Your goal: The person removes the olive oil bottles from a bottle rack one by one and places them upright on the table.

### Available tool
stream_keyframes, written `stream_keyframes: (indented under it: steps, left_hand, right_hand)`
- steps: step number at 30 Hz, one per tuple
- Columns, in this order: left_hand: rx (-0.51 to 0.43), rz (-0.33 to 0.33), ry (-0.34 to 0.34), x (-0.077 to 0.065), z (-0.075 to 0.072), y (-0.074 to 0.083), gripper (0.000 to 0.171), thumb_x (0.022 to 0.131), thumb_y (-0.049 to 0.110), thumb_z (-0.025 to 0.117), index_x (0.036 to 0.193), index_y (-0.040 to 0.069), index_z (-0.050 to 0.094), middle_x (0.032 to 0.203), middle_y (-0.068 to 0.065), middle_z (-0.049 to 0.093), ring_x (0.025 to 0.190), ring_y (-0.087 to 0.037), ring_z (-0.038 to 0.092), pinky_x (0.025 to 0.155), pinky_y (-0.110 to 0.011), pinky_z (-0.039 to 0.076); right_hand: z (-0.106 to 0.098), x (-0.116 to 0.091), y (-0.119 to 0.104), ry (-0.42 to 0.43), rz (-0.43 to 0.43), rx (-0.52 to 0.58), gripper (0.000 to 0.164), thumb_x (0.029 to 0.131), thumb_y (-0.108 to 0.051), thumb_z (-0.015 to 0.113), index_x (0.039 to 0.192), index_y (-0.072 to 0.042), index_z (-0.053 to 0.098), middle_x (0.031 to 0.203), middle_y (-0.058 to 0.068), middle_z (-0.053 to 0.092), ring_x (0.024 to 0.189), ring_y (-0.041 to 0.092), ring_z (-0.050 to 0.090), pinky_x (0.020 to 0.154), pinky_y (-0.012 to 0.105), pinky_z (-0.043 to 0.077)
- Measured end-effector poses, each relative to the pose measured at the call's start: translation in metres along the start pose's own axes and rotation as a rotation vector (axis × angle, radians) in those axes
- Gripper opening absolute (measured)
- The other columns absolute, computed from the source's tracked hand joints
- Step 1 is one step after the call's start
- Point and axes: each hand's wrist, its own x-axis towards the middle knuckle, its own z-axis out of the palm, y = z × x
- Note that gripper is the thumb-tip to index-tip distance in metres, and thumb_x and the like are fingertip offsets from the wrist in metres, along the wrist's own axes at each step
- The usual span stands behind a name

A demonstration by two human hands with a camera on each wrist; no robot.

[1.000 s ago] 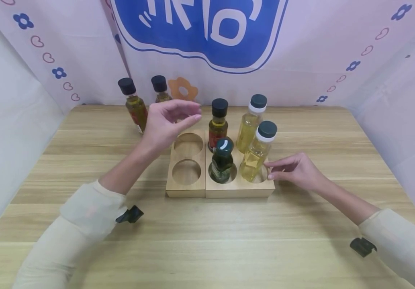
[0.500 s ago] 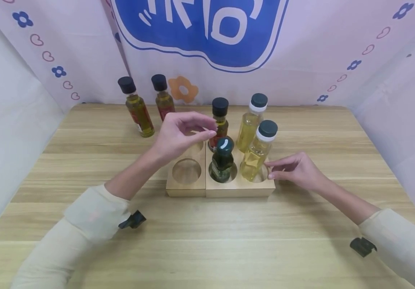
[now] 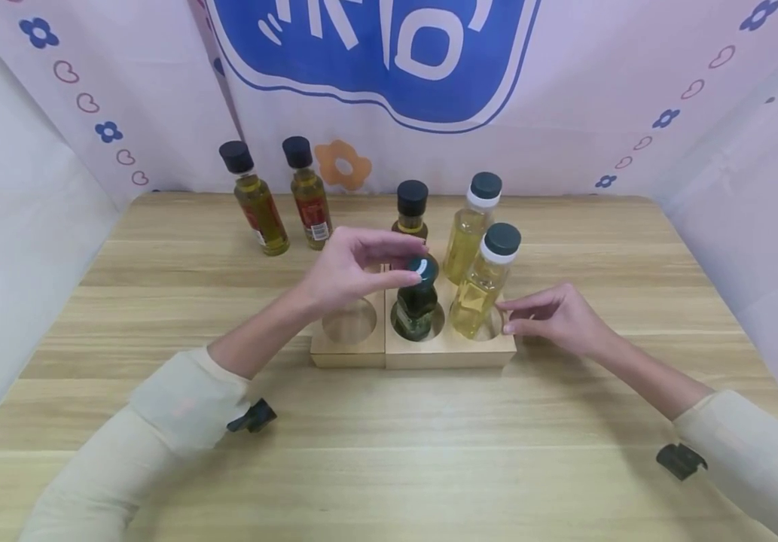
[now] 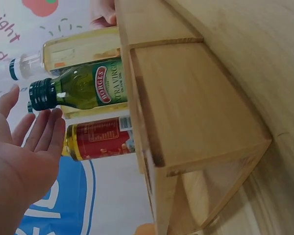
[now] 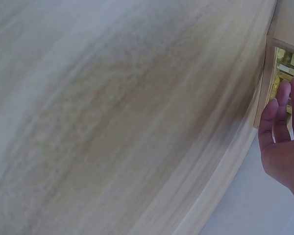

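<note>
My left hand [image 3: 368, 269] is beside the dark green cap of an olive oil bottle [image 3: 416, 312], thumb and fingers spread. In the left wrist view the fingertips stand right at the cap [image 4: 41, 94], with a gap between thumb and fingers. The bottle stands upright in a front hole of a wooden bottle rack [image 3: 446, 360], its "Borges" label [image 4: 102, 84] showing. My right hand [image 3: 558, 320] pinches the right edge of the rack; in the right wrist view its fingers [image 5: 282, 105] reach to the open end. A pale oil bottle [image 3: 475, 301] leans close to that hand.
Behind, a second pale oil bottle [image 3: 468, 237] and a black-capped bottle [image 3: 412, 211] stand in the rack. Two more red-labelled bottles [image 3: 261, 214] stand on the wooden table [image 3: 389, 452] at the back left. A printed cloth [image 3: 158, 90] hangs behind.
My left hand has moved right and down from above the left holes to the olive oil bottle's cap, uncovering the red-labelled bottles at the back left. The right hand stays at the rack.
</note>
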Motion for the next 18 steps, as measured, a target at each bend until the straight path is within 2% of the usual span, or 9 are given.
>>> stream_keyframes:
  steps: [7,12,18]
  left_hand:
    - [0.061,-0.007,-0.052,0.0013,0.0059,-0.0067,0.046,0.087,0.000,0.082,0.130,-0.004,0.068,0.126,-0.014,0.073,0.109,-0.023,0.073,0.101,-0.040,0.058]
    - [0.067,0.000,-0.052,0.0016,0.0080,-0.0080,0.045,0.087,-0.001,0.082,0.130,-0.003,0.069,0.126,-0.014,0.073,0.109,-0.023,0.074,0.099,-0.035,0.059]
    - [0.060,-0.002,-0.037,0.0013,0.0095,-0.0100,0.045,0.086,-0.002,0.082,0.129,-0.003,0.069,0.126,-0.013,0.073,0.111,-0.023,0.073,0.100,-0.035,0.058]
  right_hand:
    - [0.0005,0.0002,-0.0002,0.000,-0.011,0.012,0.031,0.081,0.007,0.084,0.111,0.009,0.075,0.100,0.023,0.076,0.075,0.010,0.075,0.065,0.025,0.062]
    - [0.0008,0.0002,0.0001,0.003,-0.009,0.009,0.031,0.081,0.007,0.084,0.110,0.008,0.075,0.099,0.023,0.076,0.074,0.010,0.074,0.064,0.026,0.062]
    - [0.0008,0.0003,0.0012,0.001,-0.011,0.009,0.031,0.081,0.007,0.084,0.110,0.008,0.075,0.099,0.022,0.076,0.074,0.010,0.075,0.065,0.025,0.063]
